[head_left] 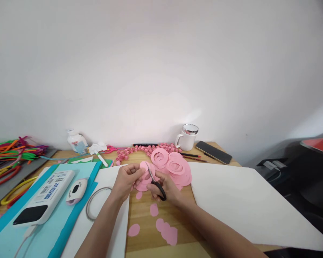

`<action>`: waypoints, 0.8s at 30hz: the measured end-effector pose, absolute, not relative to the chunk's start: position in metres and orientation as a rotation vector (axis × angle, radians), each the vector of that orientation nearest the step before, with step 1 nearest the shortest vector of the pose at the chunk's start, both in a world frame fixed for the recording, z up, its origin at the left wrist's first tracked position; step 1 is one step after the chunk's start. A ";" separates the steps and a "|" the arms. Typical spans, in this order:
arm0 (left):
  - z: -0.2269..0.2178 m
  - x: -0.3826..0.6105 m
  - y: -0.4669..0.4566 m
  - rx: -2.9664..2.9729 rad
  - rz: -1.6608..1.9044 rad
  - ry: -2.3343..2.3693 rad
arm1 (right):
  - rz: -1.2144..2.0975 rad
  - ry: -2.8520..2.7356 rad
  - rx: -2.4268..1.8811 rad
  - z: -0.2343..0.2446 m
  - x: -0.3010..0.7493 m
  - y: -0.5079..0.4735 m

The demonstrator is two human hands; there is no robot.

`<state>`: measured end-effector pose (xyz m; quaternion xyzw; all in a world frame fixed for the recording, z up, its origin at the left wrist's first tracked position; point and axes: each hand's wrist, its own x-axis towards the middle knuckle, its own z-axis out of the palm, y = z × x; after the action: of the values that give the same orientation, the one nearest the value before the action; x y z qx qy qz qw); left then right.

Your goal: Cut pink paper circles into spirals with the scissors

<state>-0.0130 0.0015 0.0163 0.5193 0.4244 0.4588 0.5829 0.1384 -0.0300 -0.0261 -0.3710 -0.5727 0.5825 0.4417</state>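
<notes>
My left hand (126, 179) pinches a pink paper disc (143, 171) above the wooden table (145, 229). My right hand (167, 188) grips black-handled scissors (155, 181), whose blades cut into that disc. Right behind the hands lies a pile of pink paper spirals (174, 165). Several small pink offcuts (165, 229) lie on the wood in front of my hands.
A white sheet (244, 200) lies at right, a light blue sheet (43, 236) at left with a power bank (44, 199) and a small white device (76, 190). Wire ring (93, 202), pipe cleaners (10, 154), bottle (76, 141), small pink paper roses (140, 150), mug (187, 137), phone (213, 152) stand around.
</notes>
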 end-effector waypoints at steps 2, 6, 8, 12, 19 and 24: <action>0.016 -0.014 0.001 1.234 1.022 0.979 | 1.469 -1.378 -0.926 -0.026 0.139 -0.028; 0.020 -0.018 -0.006 1.323 0.776 0.871 | 1.441 -1.290 -0.891 -0.022 0.142 -0.023; 0.023 -0.020 -0.010 1.393 0.566 0.784 | 1.343 -1.237 -0.890 -0.020 0.144 -0.022; 0.024 -0.021 -0.014 1.517 0.136 0.731 | 0.875 -1.049 -0.938 -0.015 0.147 -0.024; 0.004 -0.014 -0.014 1.575 -0.086 0.783 | 0.485 -0.833 -0.919 -0.009 0.163 -0.016; -0.002 -0.009 -0.008 1.846 0.420 1.018 | 0.689 -0.839 -1.092 -0.014 0.172 -0.008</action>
<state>-0.0089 -0.0075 -0.0017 0.7553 0.4166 0.1720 0.4757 0.1725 -0.0079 -0.0138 -0.4935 -0.3793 0.3113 0.7181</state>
